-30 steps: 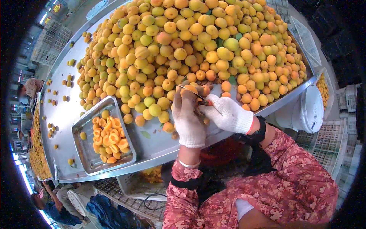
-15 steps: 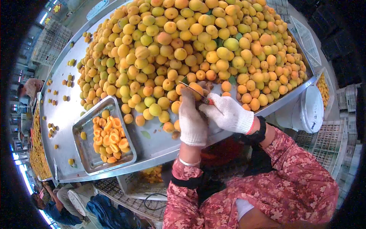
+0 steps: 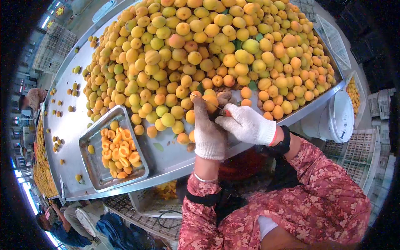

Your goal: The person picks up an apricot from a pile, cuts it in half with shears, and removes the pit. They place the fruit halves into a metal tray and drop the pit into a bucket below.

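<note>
My left hand [image 3: 208, 129], in a white glove with stained fingers, is wrapped round an orange-yellow apricot [image 3: 211, 101]. My right hand [image 3: 248, 123], also gloved, grips a small knife [image 3: 225, 113] by its red handle, with the thin blade at the held apricot. Both hands are close together at the near edge of a big heap of whole apricots [image 3: 166, 62]. To their left, a metal tray [image 3: 141, 167] holds halved apricots [image 3: 121, 150] and a few that look whole.
The heap lies on a metal table [image 3: 68, 141] with a raised rim. A white bucket [image 3: 341, 118] stands at its right edge, near plastic crates [image 3: 354, 158]. Below the table is a crate with apricot pieces [image 3: 166, 190]. People are at the far left.
The knife and both hands have shifted slightly, and less of the blade shows above the apricot. The left hand still holds the fruit.
</note>
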The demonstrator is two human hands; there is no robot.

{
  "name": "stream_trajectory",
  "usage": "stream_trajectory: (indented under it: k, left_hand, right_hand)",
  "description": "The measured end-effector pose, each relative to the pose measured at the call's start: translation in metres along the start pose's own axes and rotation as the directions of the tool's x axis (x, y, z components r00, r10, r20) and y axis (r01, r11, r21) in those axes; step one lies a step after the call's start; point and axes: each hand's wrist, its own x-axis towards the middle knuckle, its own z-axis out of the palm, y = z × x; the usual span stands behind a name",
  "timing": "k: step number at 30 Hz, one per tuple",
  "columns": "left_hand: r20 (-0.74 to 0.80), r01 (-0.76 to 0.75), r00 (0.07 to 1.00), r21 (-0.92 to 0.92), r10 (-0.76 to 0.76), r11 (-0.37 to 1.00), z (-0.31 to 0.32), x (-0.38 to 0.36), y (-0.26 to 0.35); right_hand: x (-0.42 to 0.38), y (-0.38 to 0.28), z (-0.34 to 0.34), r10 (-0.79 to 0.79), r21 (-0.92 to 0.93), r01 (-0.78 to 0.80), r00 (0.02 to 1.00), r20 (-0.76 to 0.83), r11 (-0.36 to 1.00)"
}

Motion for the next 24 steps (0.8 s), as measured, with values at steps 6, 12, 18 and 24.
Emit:
stream_trajectory:
  k: [6,12,18,24]
  left_hand:
    - [0.163,-0.244,0.968,0.466,0.189,0.851,-0.001,-0.007,0.008]
    - [0.058,-0.193,0.981,0.247,0.184,0.950,0.005,-0.005,0.002]
    - [0.034,-0.180,0.984,0.172,0.177,0.969,0.011,-0.011,0.008]
    - [0.139,-0.373,0.925,0.512,0.353,0.774,0.007,-0.014,0.011]
  right_hand:
    - [-0.001,0.004,-0.003,-0.012,0.106,0.007,0.999,0.041,0.994]
    - [-0.002,0.009,-0.001,-0.008,-0.002,0.008,1.000,-0.025,1.000]
    - [-0.006,0.009,0.002,-0.013,0.031,0.013,1.000,0.006,0.999]
    - [-0.005,-0.006,-0.006,0.127,0.265,-0.163,0.981,0.150,0.950]
